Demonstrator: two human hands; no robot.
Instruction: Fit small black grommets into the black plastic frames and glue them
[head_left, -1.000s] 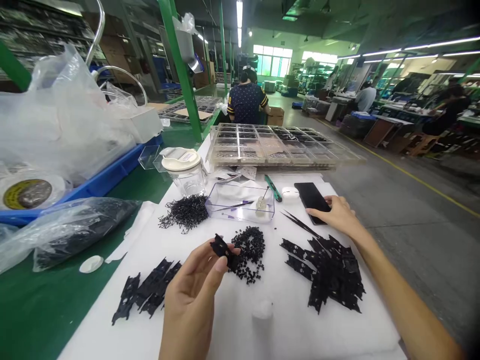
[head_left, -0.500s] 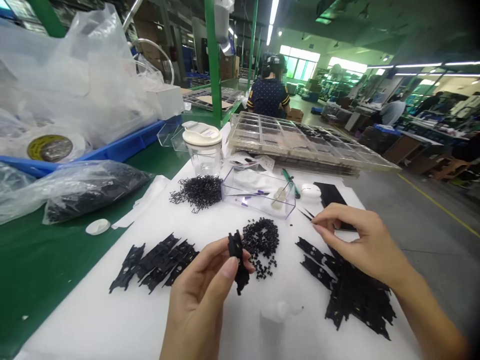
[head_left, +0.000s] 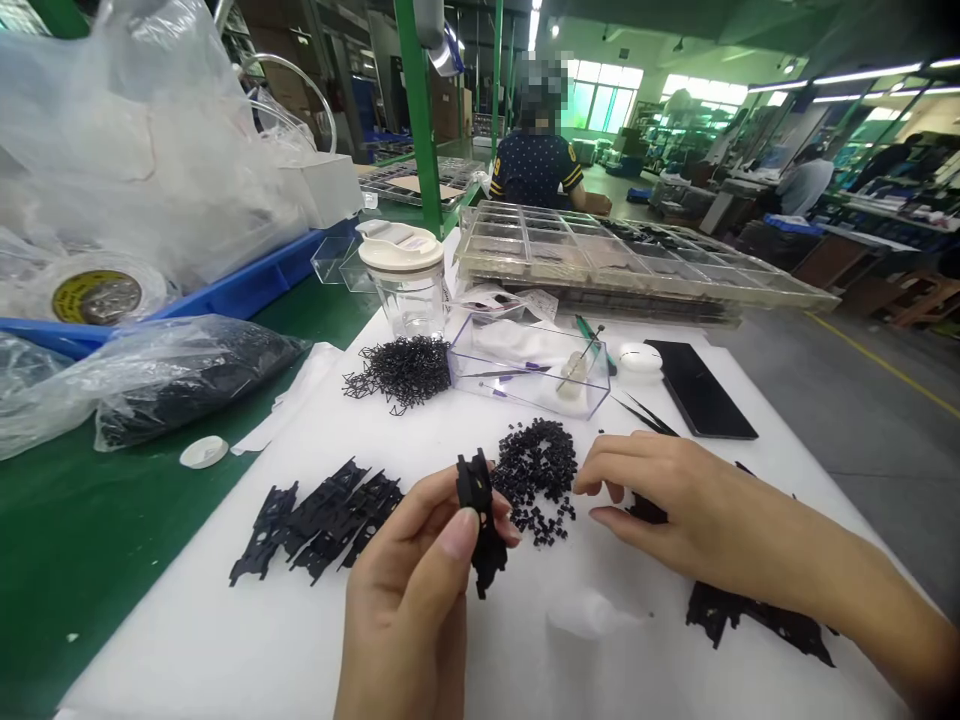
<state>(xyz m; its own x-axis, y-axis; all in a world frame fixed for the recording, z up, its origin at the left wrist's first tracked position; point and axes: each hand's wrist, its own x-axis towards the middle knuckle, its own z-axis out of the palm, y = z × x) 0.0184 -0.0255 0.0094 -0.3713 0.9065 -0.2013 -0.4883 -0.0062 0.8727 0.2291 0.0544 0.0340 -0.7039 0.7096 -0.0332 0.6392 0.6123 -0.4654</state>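
Pinched upright between the thumb and fingers of my left hand point(head_left: 409, 590) is a narrow black plastic part point(head_left: 484, 530) with notched ends. My right hand point(head_left: 667, 490) hovers palm down with thumb and fingers apart, holding nothing visible. Its fingertips are just right of a pile of tiny black pieces point(head_left: 536, 460). Black tweezers point(head_left: 651, 415) lie on the white table beyond that hand. Under the right forearm, partly hidden, is a heap of similar black parts point(head_left: 757, 620). More black parts point(head_left: 322, 520) lie overlapped left of my left hand.
Bent black wire pieces point(head_left: 401, 370) are piled by a lidded clear cup point(head_left: 405, 290). Behind are a clear box point(head_left: 525, 385), a white round case point(head_left: 640, 357), a black phone-like slab point(head_left: 705, 390) and stacked compartment trays point(head_left: 600, 265). A person point(head_left: 536, 165) sits farther back.
My right hand has left the tweezers on the table and moved left and toward me, beside the tiny pieces. My left hand still holds the black part. The view has shifted slightly.
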